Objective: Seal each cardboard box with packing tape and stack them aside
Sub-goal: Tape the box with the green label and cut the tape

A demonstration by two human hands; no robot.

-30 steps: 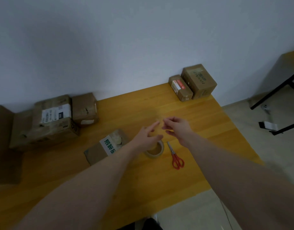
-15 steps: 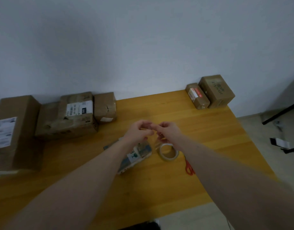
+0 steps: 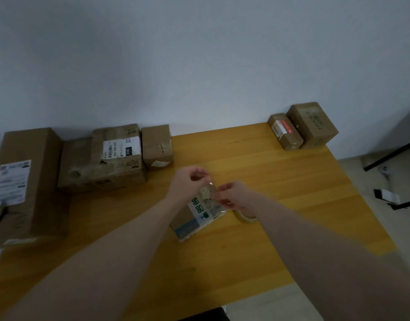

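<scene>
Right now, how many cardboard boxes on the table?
7. Four at the back left: tall box, low box, labelled box, small box. Two at the back right corner. One under the hands. More may sit off-frame left.

Both bare forearms reach forward, the left hand (image 3: 189, 181) and right hand (image 3: 237, 197) close together with fingers curled, pinching.

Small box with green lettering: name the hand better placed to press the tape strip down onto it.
Left. The left hand pinches the strip of clear tape directly above the small box; the right hand holds its other end off the box's edge.
</scene>
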